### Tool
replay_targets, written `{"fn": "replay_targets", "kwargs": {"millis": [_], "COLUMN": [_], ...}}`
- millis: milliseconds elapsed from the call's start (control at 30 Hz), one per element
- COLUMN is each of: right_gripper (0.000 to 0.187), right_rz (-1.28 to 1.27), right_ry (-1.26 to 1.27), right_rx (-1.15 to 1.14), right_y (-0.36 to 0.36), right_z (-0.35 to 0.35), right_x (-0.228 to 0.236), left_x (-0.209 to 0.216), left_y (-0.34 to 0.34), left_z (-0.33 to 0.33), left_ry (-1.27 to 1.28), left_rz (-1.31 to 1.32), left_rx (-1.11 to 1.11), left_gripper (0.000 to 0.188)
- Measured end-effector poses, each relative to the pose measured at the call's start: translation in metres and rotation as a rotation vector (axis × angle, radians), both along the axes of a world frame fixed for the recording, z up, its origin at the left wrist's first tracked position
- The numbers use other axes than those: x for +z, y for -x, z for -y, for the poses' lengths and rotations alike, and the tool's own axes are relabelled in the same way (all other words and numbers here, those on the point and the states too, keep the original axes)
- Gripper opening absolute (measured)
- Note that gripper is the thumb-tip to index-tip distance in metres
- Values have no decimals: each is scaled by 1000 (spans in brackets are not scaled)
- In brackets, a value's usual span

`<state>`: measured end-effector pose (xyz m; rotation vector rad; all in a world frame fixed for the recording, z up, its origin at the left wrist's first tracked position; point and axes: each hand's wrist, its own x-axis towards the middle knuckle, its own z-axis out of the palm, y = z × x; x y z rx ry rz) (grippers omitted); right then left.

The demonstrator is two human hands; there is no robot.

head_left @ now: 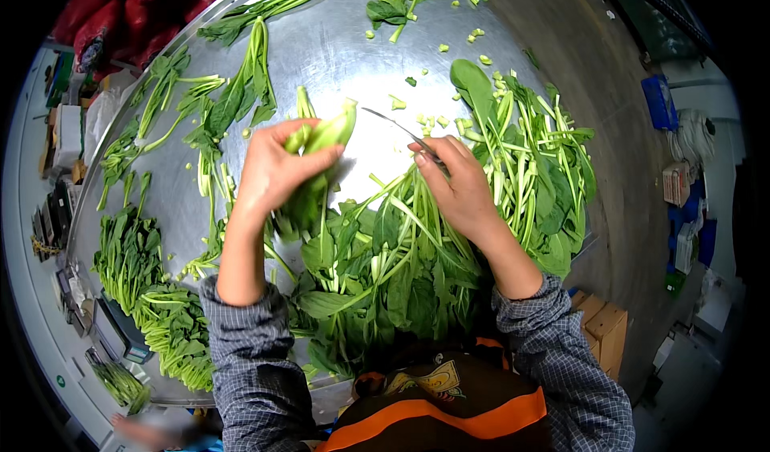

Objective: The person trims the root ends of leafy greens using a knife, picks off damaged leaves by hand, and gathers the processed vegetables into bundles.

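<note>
Two bare hands work over a round steel table (337, 51) that fills the middle of the frame. The left hand (273, 171), just left of centre, clenches a bunch of leafy greens (321, 143), its pale stem ends pointing up and to the right. The right hand (457, 187), right of centre, grips the handle of a small knife (397, 127), whose thin blade points up and left toward the stem ends without touching them. Below both hands lies a large heap of loose greens (385, 275). Another pile of stalks (537, 179) lies at the right edge of the table. Cut stem bits (437, 119) are scattered above the knife. Sorted bundles (152, 291) lie at lower left, and red mesh sacks (136, 7) at upper left.
</note>
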<state>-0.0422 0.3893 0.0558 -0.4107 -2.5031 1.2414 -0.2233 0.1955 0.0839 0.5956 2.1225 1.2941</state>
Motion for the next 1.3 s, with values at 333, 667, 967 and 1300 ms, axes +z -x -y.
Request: {"fn": "replay_targets", "kwargs": {"millis": [333,667,967,1300], "right_gripper": [13,39,55,50], "right_rz": [45,213,502,508], "right_ry": [-200,464,674,812], "right_rx": [95,153,51,115], "right_y": [-22,-6,-4,-5], "right_z": [16,22,-5,5], "right_x": [-14,50,3,-17], "left_x": [20,-1,-43,-32], "left_y": [-79,-95,-62,-93], "left_z": [27,21,49,18], "left_ry": [-248,-196,-21,-243], "left_rz": [526,435,35,803], "left_rx": [55,5,271,-67], "left_gripper": [39,30,53,31]}}
